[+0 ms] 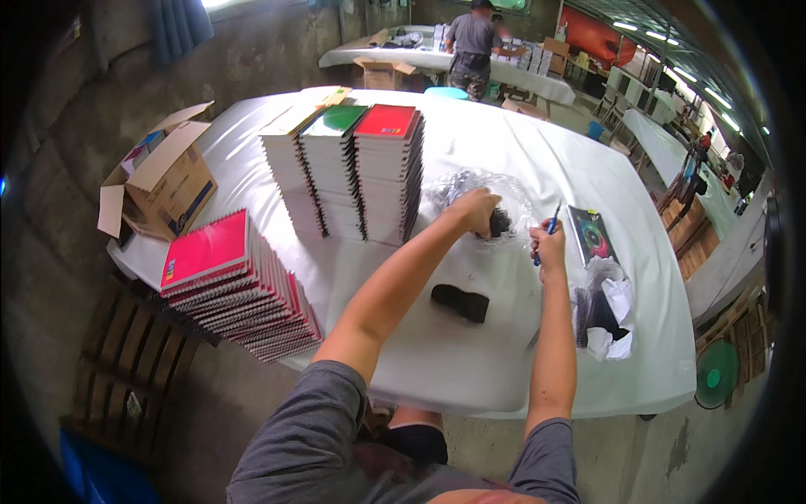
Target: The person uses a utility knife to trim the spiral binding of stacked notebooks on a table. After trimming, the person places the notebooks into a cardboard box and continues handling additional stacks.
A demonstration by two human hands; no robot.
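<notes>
My left hand reaches over a crumpled clear plastic bag, its fingers curled on the bag beside a dark bundle inside. What that bundle is, I cannot make out. To the right, my right hand is closed around a blue pen held upright. Between my forearms lies a dark oblong block on the white-covered table. Just right of the pen rests a dark booklet with a colourful round design.
Tall stacks of spiral notebooks stand left of centre. A stack of red-covered notebooks leans at the near left, by an open cardboard box. Crumpled white paper and black pieces lie right. A person stands at a far table.
</notes>
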